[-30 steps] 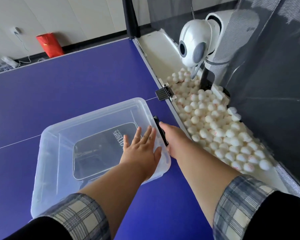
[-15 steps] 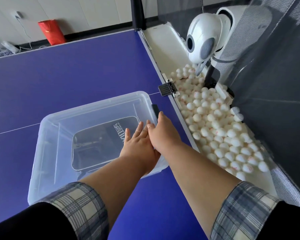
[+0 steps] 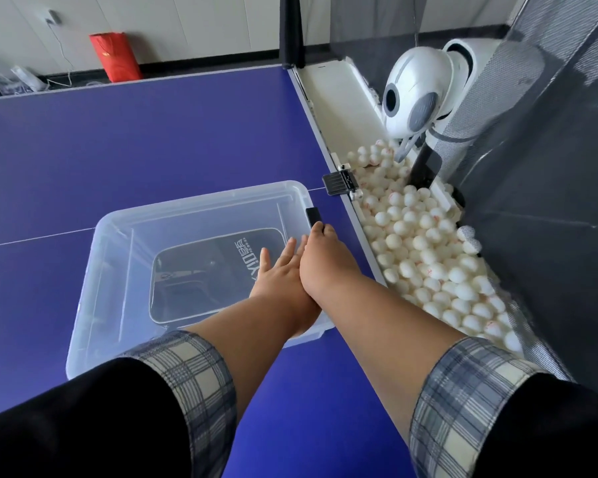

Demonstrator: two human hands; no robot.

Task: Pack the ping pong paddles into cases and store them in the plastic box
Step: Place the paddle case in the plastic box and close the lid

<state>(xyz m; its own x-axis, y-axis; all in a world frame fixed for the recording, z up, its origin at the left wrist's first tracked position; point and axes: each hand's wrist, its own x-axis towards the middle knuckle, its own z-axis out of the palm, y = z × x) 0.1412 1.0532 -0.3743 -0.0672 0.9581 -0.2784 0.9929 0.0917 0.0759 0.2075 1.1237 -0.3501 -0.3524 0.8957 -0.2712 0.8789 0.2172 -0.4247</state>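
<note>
A clear plastic box [image 3: 194, 205] with its clear lid on sits on the blue ping pong table [image 3: 152, 132]. Through the lid I see a black paddle case [image 3: 201, 270] with white lettering lying flat inside. My left hand [image 3: 277, 276] rests flat on the lid near its right edge, fingers straight. Beside it and touching it, my right hand [image 3: 325, 260] lies over the box's right rim. Its fingertips curl down on the black latch [image 3: 313, 215]. No loose paddle is in view.
Off the table's right edge, a white trough [image 3: 328, 108] holds several white balls [image 3: 428, 243] under a white ball-launcher robot [image 3: 415, 94]. Dark netting [image 3: 549, 167] rises on the right. A black net clamp [image 3: 339, 183] grips the table edge. A red bag [image 3: 116, 56] stands by the far wall.
My right hand came from beside the box up over its right rim, and the black latch swung from sticking out to lying against the box. My left hand stayed flat on the lid.
</note>
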